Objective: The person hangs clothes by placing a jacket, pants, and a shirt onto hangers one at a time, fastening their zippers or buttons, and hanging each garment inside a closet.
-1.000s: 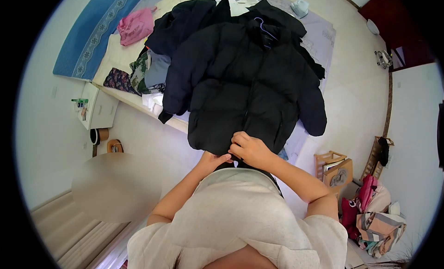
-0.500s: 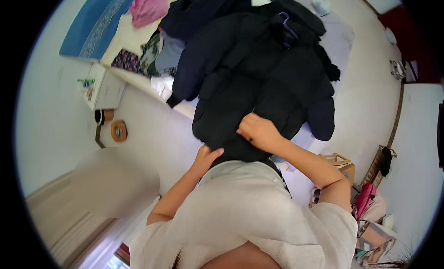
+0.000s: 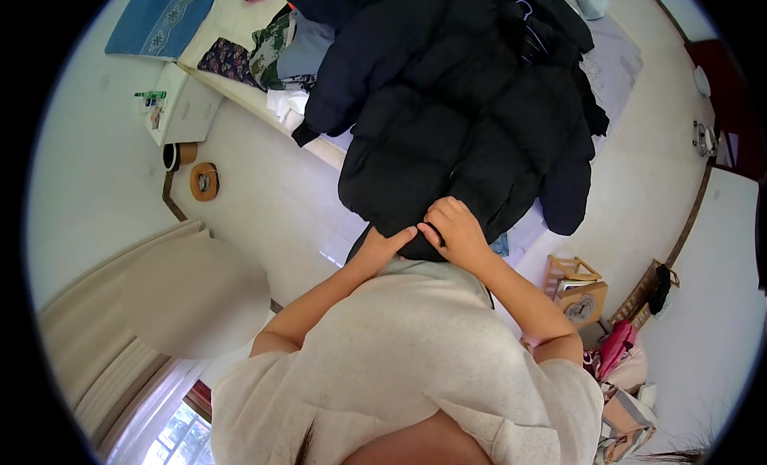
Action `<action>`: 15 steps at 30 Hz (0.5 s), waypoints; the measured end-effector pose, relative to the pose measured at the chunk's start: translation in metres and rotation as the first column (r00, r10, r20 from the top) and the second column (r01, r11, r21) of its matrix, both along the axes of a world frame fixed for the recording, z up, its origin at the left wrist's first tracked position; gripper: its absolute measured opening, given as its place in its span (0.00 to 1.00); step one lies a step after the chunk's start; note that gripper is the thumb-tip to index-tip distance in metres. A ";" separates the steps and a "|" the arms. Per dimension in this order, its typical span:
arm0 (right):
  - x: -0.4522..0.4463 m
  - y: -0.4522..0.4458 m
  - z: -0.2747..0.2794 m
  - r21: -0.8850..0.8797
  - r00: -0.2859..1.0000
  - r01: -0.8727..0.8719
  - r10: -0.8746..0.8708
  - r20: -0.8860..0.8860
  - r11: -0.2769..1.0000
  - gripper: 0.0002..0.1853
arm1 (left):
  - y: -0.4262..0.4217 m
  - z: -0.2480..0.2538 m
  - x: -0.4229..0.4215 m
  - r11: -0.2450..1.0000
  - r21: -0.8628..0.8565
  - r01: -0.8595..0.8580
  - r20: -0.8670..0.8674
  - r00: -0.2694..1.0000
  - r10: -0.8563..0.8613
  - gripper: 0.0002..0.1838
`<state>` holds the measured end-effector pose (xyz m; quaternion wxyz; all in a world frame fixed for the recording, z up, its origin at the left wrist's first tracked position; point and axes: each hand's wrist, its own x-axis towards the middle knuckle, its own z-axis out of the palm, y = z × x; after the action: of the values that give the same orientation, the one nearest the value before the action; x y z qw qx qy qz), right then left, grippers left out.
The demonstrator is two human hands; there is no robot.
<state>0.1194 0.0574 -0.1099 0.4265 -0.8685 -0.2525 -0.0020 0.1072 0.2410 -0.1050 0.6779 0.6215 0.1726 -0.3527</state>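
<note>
A black puffer jacket (image 3: 447,105) lies spread over the bed's edge, its bottom hem towards me. A purple hanger (image 3: 525,11) shows at its collar. My left hand (image 3: 382,248) grips the hem at its lower middle, thumb pointing right. Close beside it, my right hand (image 3: 454,229) has its fingers closed on the jacket's front edge near the bottom of the zip line. The fingertips of both hands nearly meet, and the fabric between them is partly hidden.
Folded clothes, among them a camouflage piece (image 3: 270,53), lie on the bed (image 3: 319,149) at the left. A white cabinet (image 3: 188,105) stands at the left wall. Wooden racks (image 3: 571,269) and a pile of bags (image 3: 619,349) are at the right.
My right hand was higher on the jacket front half a second ago; it has come down to the hem beside my left hand. The view has shifted, so the bed appears higher.
</note>
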 end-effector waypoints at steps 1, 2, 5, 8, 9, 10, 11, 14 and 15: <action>-0.001 0.000 -0.004 0.040 0.998 0.023 -0.021 -0.057 0.999 0.07 | 0.005 0.001 -0.003 0.999 -0.039 0.018 -0.100 0.995 -0.022 0.19; -0.003 0.000 -0.008 0.057 1.000 -0.008 0.009 -0.030 0.998 0.08 | 0.009 0.002 -0.007 0.996 -0.079 0.031 -0.199 0.979 -0.046 0.17; -0.006 0.002 -0.016 0.050 0.990 -0.059 0.064 -0.124 0.997 0.10 | 0.010 0.010 -0.017 0.989 0.138 0.048 -0.123 0.992 -0.031 0.18; -0.007 -0.004 -0.041 -0.114 0.973 0.058 -0.082 -0.214 0.992 0.18 | 0.017 -0.012 -0.031 0.966 0.229 0.121 0.176 0.971 -0.163 0.22; 0.003 -0.010 -0.043 -0.155 0.941 0.118 -0.160 -0.297 0.981 0.21 | 0.020 -0.019 -0.034 0.943 0.287 0.168 0.344 0.901 -0.265 0.22; 0.011 -0.016 -0.061 -0.092 0.920 0.238 -0.255 -0.296 0.967 0.22 | 0.020 -0.011 -0.032 0.925 0.307 0.223 0.331 0.887 -0.323 0.24; 0.022 -0.022 -0.080 -0.029 0.890 0.353 -0.345 -0.299 0.935 0.23 | 0.018 0.003 -0.028 0.905 0.326 0.273 0.318 0.870 -0.377 0.26; 0.073 -0.039 -0.045 0.460 0.473 0.672 0.141 -0.870 0.581 0.22 | 0.019 0.016 -0.026 0.926 0.271 0.262 0.215 0.922 -0.323 0.28; 0.083 -0.036 -0.029 0.444 0.560 0.679 -0.021 -0.828 0.585 0.19 | 0.019 0.019 -0.026 0.944 0.238 0.230 0.163 0.948 -0.273 0.28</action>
<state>0.2027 0.0215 -0.1391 0.7857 -0.5720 0.1707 0.1626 0.0809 0.2603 -0.0860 0.5692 0.7395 0.0620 -0.3538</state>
